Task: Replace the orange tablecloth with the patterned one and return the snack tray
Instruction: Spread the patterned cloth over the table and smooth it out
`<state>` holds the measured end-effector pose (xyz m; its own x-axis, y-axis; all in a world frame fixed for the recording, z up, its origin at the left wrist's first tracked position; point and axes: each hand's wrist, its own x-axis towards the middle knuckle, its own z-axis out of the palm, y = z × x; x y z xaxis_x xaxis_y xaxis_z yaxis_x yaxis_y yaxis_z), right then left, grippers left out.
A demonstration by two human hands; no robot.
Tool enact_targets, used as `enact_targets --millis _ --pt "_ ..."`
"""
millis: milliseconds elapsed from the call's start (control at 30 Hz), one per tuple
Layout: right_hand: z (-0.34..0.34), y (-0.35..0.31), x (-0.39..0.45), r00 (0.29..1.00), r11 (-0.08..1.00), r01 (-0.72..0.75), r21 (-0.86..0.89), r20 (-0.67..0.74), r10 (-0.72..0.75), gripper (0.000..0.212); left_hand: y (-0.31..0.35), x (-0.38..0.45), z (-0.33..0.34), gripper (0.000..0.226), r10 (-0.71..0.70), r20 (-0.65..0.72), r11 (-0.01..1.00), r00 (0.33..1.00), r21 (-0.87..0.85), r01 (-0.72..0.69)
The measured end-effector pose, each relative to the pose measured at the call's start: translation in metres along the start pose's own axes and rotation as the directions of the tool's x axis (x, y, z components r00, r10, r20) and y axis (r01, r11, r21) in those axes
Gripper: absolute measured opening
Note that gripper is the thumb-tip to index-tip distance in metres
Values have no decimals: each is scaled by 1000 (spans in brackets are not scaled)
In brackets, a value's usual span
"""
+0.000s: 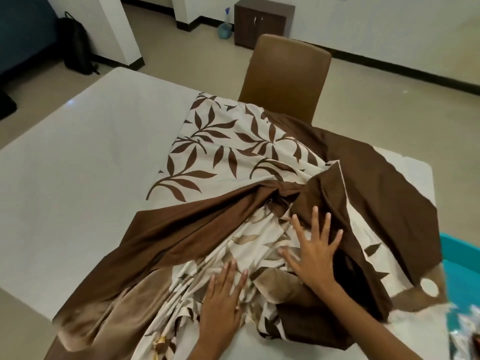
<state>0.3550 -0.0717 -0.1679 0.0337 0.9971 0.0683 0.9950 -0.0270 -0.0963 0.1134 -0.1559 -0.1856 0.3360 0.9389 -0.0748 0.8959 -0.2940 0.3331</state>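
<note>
The patterned tablecloth (223, 144), cream with brown leaves and a wide brown border, lies partly spread and bunched over the white table (78, 178). My left hand (223, 302) rests flat on the crumpled cream folds near the table's front edge, fingers apart. My right hand (314, 250) presses flat on the bunched cloth a little farther in, fingers spread across a dark brown fold. Neither hand grips the cloth. A teal tray (459, 271) shows at the right edge, with shiny snack packets low at the right. No orange tablecloth is in view.
A brown chair (285, 74) stands at the table's far side. Beyond it are a dark wooden cabinet (262, 22) and a blue spray bottle (225, 24) on the floor. A black backpack (76, 45) leans against the wall at the far left.
</note>
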Motion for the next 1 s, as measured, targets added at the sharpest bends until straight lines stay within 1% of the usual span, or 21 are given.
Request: enact_targets --millis 67,100,167,233,267,300,333,400,433,467,500,533,567,600,667,733,800,867,933,1000 --pt "0 4 -18 994 997 -79 8 71 78 78 -4 2 0 57 30 -37 1000 999 -1 -30" --pt "-1 7 -25 990 996 -84 17 113 81 72 -9 1 -2 54 50 -49 999 998 11 -49" --pt "-5 22 -34 989 999 4 39 150 -10 62 -22 0 -6 57 128 -82 990 988 72 -122" --pt "-13 47 -37 982 986 165 36 90 -168 65 -37 0 -15 73 202 -40 971 978 135 -195" --pt "-18 63 -39 968 969 245 18 45 -246 60 -44 -1 -19 78 213 -24 964 977 170 -206" --pt "-25 79 -40 951 951 309 -12 14 -309 56 -50 -1 -25 80 213 2 958 977 196 -209" --pt "-32 96 -41 935 933 354 -57 -11 -355 56 -57 -2 -29 80 210 25 955 977 211 -210" --pt "-44 127 -46 916 912 397 -106 -9 -400 64 -66 -8 -39 76 201 63 947 977 241 -211" --pt "-47 138 -50 914 910 402 -102 -5 -405 76 -70 -14 -44 66 225 70 940 972 246 -235" --pt "-49 143 -55 911 908 409 -94 -19 -412 83 -72 -20 -45 57 247 66 931 967 260 -255" --pt "-50 141 -59 904 904 421 -75 -44 -425 79 -65 -25 -49 66 228 103 937 968 247 -247" --pt "-51 133 -62 896 900 435 -44 -80 -437 69 -56 -29 -46 79 222 117 943 968 226 -243" --pt "-51 121 -64 894 900 435 -11 -114 -433 61 -42 -32 -43 84 198 101 956 975 201 -215" --pt "-50 107 -63 898 904 426 27 -132 -420 55 -26 -33 -38 82 178 49 967 983 178 -184" --pt "-47 78 -60 907 907 409 95 -147 -394 49 9 -28 -27 72 48 -25 994 999 97 -46" --pt "-42 51 -52 891 884 447 136 -148 -428 45 38 -15 -20 69 -64 -71 997 995 31 67" --pt "-37 27 -42 860 849 507 151 -155 -486 40 57 -3 -14 69 -156 -64 988 986 -8 156" --pt "-35 0 -25 844 828 535 167 -165 -511 36 66 6 -7 73 -245 -68 969 967 -28 244" --pt "-37 -23 -7 849 830 527 179 -149 -507 37 73 7 3 74 -272 -36 962 962 -11 272" --pt "-37 -50 15 847 829 531 176 -127 -516 39 67 4 11 71 -226 4 973 974 40 225"
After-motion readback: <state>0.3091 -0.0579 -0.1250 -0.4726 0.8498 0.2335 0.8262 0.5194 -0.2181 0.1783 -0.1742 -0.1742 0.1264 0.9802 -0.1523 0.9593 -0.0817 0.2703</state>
